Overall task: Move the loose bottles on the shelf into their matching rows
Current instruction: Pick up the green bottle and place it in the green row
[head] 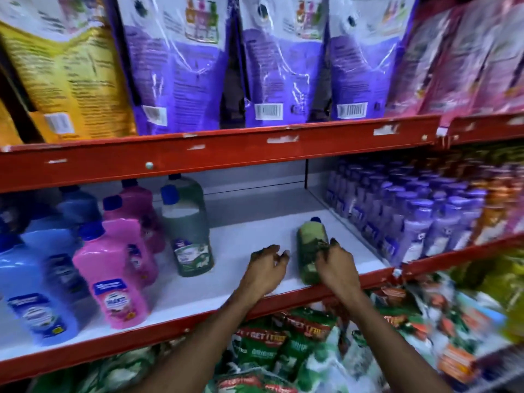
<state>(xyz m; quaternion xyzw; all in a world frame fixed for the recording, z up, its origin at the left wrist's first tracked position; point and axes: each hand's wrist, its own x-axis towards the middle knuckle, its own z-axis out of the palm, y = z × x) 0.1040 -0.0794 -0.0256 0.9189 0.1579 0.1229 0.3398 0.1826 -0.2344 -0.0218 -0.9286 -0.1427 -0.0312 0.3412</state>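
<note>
A loose green bottle with a blue cap lies on its side on the white shelf, cap pointing to the back. My right hand rests on its right side with fingers curled over it. My left hand hovers just left of the bottle, fingers apart, holding nothing. Further left stands the row of upright green bottles, then the pink row and the blue row.
Small purple bottles fill the shelf's right section behind a divider. Purple, yellow and pink refill pouches stand on the red-edged shelf above. Green and orange packets are stacked below. The red shelf lip runs along the front.
</note>
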